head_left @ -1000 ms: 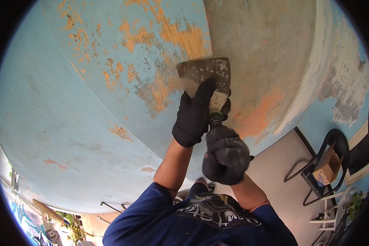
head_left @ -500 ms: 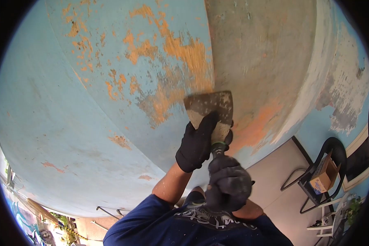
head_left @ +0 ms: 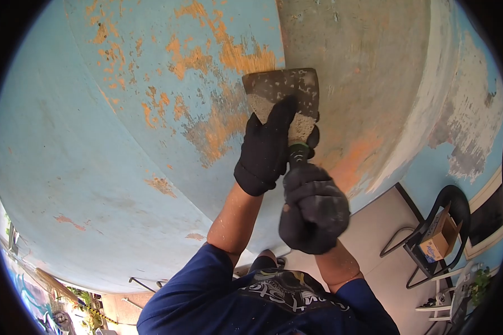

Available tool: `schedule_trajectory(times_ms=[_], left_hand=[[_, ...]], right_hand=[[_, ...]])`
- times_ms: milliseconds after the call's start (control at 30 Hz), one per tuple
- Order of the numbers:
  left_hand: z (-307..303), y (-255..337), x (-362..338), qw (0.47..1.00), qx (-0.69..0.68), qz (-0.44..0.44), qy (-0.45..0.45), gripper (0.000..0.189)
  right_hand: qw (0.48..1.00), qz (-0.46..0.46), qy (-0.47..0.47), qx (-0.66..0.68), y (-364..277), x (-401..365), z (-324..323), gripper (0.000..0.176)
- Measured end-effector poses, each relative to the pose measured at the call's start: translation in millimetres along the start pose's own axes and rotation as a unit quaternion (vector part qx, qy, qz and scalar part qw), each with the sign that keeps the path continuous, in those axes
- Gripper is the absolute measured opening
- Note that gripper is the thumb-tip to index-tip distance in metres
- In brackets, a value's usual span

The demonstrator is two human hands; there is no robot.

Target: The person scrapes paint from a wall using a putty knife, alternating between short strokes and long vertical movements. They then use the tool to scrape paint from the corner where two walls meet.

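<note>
Black-gloved on both sides, so little feel for the edge. Risks a slip first: with the left hand [head_left: 262, 151] laid open and flat over the scraper [head_left: 285, 84], fingers [head_left: 282, 111] stretched right up the blade, could skid off onto the rough wall [head_left: 95, 139] or past the sharp top edge if pushed too hard. Could also dig a corner into the bare grey plaster [head_left: 363, 56] when tilted, gouging rather than lifting paint. With the work held overhead, may drop flakes and dust toward the face. Might twist in the grip too, judging by the dust on the glove of the right hand [head_left: 314, 209], wrapped fully shut round the green-collared handle [head_left: 298, 149] just below the blade.

Sits high on the wall, at the seam between peeling blue paint with orange patches [head_left: 218, 131] to the left and stripped plaster to the right. Looks broad, flat and trapezoid, wider at the top; dark metal, heavily speckled and crusted with pale dried filler, thickest near the neck. Seems stiff and well worn, top edge straight against the surface. Hides most of its lower half under the left glove. Below and to the right, well apart: black chair [head_left: 455, 192] carrying a cardboard box [head_left: 439, 237].
</note>
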State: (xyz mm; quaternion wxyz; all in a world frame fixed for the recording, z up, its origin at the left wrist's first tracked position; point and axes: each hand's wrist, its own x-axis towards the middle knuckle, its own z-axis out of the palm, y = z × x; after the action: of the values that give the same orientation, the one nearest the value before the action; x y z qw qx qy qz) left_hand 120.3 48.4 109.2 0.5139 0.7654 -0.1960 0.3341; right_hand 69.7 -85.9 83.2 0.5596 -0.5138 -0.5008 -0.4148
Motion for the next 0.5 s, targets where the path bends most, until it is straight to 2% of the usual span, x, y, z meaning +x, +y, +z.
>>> schedule_trajectory(times_ms=[33, 67, 100, 133, 167, 200, 233, 267, 300, 333, 400, 433, 500], left_hand=[[-1, 3, 0, 0.985, 0.108, 0.132, 0.020, 0.058], [-2, 6, 0, 0.941, 0.213, 0.260, 0.039, 0.057], [-2, 14, -10, 0.921, 0.279, 0.264, 0.058, 0.055], [-4, 23, -4, 0.920, 0.280, 0.268, 0.060, 0.055], [-7, 35, 1, 0.992, 0.064, 0.101, 0.047, 0.059], [-9, 44, 4, 0.984, -0.159, -0.076, 0.026, 0.063], [-9, 48, 5, 0.895, -0.369, -0.250, 0.003, 0.067], [-8, 47, 3, 0.894, -0.371, -0.252, 0.004, 0.067], [-7, 45, 0, 0.908, -0.346, -0.238, 0.002, 0.067], [-6, 44, -2, 0.921, -0.319, -0.222, -0.001, 0.067], [-7, 40, -4, 0.947, -0.263, -0.187, -0.011, 0.067], [-7, 38, -1, 0.958, -0.235, -0.162, -0.015, 0.067], [-7, 34, 8, 0.977, -0.183, -0.105, -0.018, 0.067]], right_hand=[[1.000, 0.019, -0.020, 0.012, -10, 9, -8, 0.012], [1.000, 0.018, -0.019, 0.015, -16, 4, -11, 0.012], [0.992, 0.114, -0.024, 0.057, -24, -5, -13, 0.008], [0.973, 0.206, -0.030, 0.096, -27, -7, -16, 0.005], [0.942, 0.283, -0.035, 0.178, -25, 2, -20, 0.010], [0.942, 0.284, -0.035, 0.176, -19, 4, -18, 0.010], [0.960, 0.241, -0.031, 0.140, -13, 4, -13, 0.013], [0.974, 0.198, -0.028, 0.105, -11, 3, -11, 0.017], [0.931, 0.282, 0.018, 0.232, -16, 6, -14, 0.012], [0.929, 0.286, 0.018, 0.233, -23, 9, -15, 0.012], [0.973, 0.225, -0.026, 0.036, -39, 12, -15, 0.004], [0.961, 0.259, -0.053, 0.086, -41, 9, -23, 0.007], [0.976, 0.205, -0.026, 0.069, -24, 5, -10, 0.008]])
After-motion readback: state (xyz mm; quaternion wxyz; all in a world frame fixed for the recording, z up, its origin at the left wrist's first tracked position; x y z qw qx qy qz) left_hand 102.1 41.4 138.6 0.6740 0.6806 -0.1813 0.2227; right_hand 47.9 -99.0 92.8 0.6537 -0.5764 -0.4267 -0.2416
